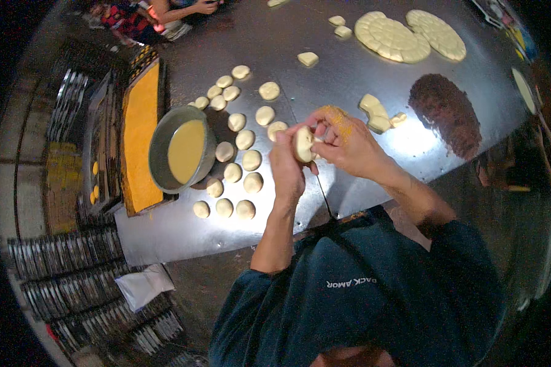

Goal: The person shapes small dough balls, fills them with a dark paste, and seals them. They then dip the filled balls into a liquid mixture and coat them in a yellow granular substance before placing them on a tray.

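My left hand (288, 167) cups a pale dough piece (304, 144) above the metal table. The fingers of my right hand (342, 137) pinch the edge of that same piece; yellow crumbs cling to the back of this hand. Several round dough pieces (252, 160) lie on the table to the left of my hands. Farther left stands a metal bowl (155, 153) holding a yellow liquid (187, 151). To the right of my hands are loose dough strips (374, 113) and a dark crumbly mound (445, 114), whose kind I cannot tell.
Two large scored dough rounds (390, 37) lie at the table's far right. A tray of orange-yellow crumbs (140, 142) sits left of the bowl. Stacked metal trays (69, 252) stand at the lower left, with a white sheet (146, 286) on them. Another person's arm (179, 13) shows beyond the table.
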`<state>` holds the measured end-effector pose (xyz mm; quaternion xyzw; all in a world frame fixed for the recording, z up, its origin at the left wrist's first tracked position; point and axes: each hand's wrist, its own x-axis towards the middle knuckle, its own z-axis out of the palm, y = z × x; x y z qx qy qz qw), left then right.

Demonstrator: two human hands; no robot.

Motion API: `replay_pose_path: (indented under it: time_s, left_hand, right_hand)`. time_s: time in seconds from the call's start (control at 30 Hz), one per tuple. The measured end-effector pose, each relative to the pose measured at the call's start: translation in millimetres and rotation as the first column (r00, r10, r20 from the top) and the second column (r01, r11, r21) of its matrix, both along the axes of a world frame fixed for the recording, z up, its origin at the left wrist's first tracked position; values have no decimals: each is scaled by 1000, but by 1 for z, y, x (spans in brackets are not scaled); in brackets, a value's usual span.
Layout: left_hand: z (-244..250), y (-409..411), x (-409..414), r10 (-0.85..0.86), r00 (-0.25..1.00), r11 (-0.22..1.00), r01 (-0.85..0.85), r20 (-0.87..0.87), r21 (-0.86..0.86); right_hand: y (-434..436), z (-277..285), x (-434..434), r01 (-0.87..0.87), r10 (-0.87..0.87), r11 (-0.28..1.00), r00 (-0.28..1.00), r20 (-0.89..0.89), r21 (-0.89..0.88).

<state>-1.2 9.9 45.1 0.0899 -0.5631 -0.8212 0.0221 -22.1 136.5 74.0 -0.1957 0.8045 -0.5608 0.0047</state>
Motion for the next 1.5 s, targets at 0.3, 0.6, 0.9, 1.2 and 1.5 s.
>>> replay_pose_path:
  time_s: [0.3, 0.6, 0.9, 1.2, 1.5]
  left_hand:
    - [-36, -8, 27, -4, 987, 990, -18, 159, 142]
    - [-121, -23, 91, -515, 765, 835, 550, 385, 25]
    - [-119, -128, 102, -5, 902, 983, 84, 432, -162]
    - [-150, 45, -47, -214, 949, 702, 315, 233, -639]
    - [-215, 157, -87, -288, 925, 497, 365, 247, -787]
  right_hand:
    - [-26, -44, 59, 86, 199, 883, 822, -534, 462]
    - [87, -163, 109, -54, 257, 441, 964, -68, 896]
    - [53, -113, 68, 137, 132, 615, 953, -273, 776]
    - [33, -197, 45, 39, 210, 505, 963, -167, 862]
    - [109, -147, 94, -366, 235, 561, 930, 281, 742]
